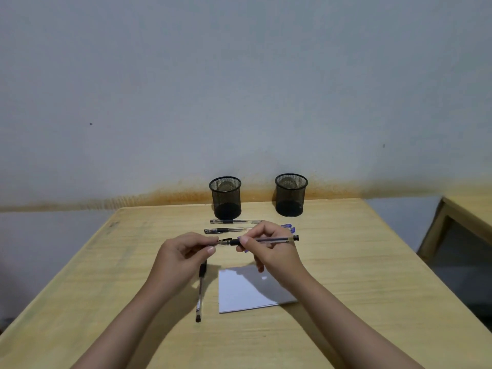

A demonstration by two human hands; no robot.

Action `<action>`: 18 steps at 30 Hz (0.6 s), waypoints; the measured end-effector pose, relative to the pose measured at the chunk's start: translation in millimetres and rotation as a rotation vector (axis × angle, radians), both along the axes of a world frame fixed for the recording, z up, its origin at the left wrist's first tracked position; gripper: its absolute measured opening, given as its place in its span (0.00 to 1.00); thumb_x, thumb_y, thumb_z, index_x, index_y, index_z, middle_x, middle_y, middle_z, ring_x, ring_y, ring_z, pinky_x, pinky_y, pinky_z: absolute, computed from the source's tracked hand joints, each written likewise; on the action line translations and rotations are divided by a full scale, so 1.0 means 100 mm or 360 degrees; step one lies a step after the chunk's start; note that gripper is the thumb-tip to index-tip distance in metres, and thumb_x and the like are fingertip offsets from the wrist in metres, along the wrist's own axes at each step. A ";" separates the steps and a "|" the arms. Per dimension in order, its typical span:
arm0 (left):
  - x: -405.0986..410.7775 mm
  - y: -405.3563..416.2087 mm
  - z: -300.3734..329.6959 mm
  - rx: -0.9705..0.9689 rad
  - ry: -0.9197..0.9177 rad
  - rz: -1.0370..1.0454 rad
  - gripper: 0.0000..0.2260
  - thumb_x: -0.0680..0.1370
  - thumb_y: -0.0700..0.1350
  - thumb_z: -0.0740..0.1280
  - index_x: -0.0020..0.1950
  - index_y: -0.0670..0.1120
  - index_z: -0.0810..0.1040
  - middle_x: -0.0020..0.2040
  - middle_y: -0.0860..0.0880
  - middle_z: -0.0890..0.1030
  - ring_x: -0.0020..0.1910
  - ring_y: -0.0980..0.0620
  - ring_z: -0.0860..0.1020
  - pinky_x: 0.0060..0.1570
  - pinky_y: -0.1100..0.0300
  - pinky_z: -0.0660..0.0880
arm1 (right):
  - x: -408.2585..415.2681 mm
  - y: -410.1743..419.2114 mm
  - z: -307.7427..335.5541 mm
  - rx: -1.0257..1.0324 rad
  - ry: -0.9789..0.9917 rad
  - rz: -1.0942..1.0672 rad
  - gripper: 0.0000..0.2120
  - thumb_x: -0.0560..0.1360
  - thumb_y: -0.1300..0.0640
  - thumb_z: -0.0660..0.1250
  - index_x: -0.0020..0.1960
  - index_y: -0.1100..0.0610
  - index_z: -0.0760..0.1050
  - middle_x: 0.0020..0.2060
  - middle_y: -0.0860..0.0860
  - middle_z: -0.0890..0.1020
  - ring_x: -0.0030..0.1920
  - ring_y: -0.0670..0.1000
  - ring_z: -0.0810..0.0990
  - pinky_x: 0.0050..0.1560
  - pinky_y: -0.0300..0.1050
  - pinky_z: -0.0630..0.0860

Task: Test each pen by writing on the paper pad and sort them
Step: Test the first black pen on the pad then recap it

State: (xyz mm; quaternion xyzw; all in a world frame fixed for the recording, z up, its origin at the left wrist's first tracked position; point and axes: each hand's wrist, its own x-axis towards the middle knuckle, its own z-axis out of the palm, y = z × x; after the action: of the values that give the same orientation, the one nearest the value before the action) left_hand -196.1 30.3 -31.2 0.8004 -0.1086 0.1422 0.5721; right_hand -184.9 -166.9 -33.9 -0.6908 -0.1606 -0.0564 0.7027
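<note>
Pinching a small clear pen cap with a black clip (225,241) between thumb and curled fingertips, the left hand (183,255) hovers above the pale wooden tabletop (106,275), its fingers drawn in tightly around that cap. Just below this hand, a clear-barrelled pen with a black grip (201,288) lies on the tabletop, running toward the viewer, beside the left edge of the white square paper pad (245,291). Behind the hands, two more clear pens with black caps, the far one (234,221) and the nearer one (226,230), lie crosswise in a row, one behind the other. At the back, against the grey wall, the left black wire-mesh cup (225,197) stands upright close to the farthest pen.

Facing the cap, tip nearly touching it, the held clear gel pen with black grip and black end plug (266,239) lies level in the air above the far edge of the pad. The right hand (269,249) grips it near the rubber grip, thumb and forefinger curled round the barrel, remaining fingers folded beneath. Blue-capped pens (288,227) peep out behind this hand; how many I cannot tell. Farther right stands the second black wire-mesh cup (291,195), well apart from the first.
</note>
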 end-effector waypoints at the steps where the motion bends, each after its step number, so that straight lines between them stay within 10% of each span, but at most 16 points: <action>1: 0.00 -0.03 0.00 0.0011 -0.0009 -0.0020 0.10 0.71 0.33 0.71 0.44 0.48 0.85 0.44 0.49 0.84 0.44 0.54 0.82 0.48 0.62 0.77 | -0.02 -0.02 0.00 -0.0031 -0.0018 0.0007 0.04 0.73 0.63 0.71 0.40 0.60 0.78 0.34 0.54 0.85 0.23 0.42 0.74 0.23 0.39 0.70; 13: -0.01 -0.20 0.13 0.0089 -0.0275 -0.0162 0.13 0.68 0.28 0.70 0.39 0.45 0.84 0.41 0.49 0.83 0.39 0.56 0.80 0.41 0.68 0.73 | -0.23 -0.09 0.02 0.0015 -0.0218 -0.0023 0.07 0.71 0.66 0.72 0.39 0.56 0.77 0.35 0.57 0.84 0.27 0.46 0.79 0.30 0.37 0.76; 18: 0.07 -0.24 0.27 0.0078 -0.0310 -0.0305 0.08 0.66 0.36 0.70 0.40 0.47 0.84 0.42 0.47 0.82 0.42 0.51 0.81 0.43 0.64 0.76 | -0.19 -0.36 0.15 -0.0121 -0.0239 0.0306 0.10 0.68 0.71 0.73 0.45 0.60 0.81 0.41 0.56 0.86 0.44 0.52 0.85 0.47 0.44 0.81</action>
State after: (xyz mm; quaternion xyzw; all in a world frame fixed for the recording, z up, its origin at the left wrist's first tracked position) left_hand -189.4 6.2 -4.5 0.7825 -0.2431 0.1613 0.5500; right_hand -204.4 -202.7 -18.4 -0.6923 -0.2802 -0.0343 0.6641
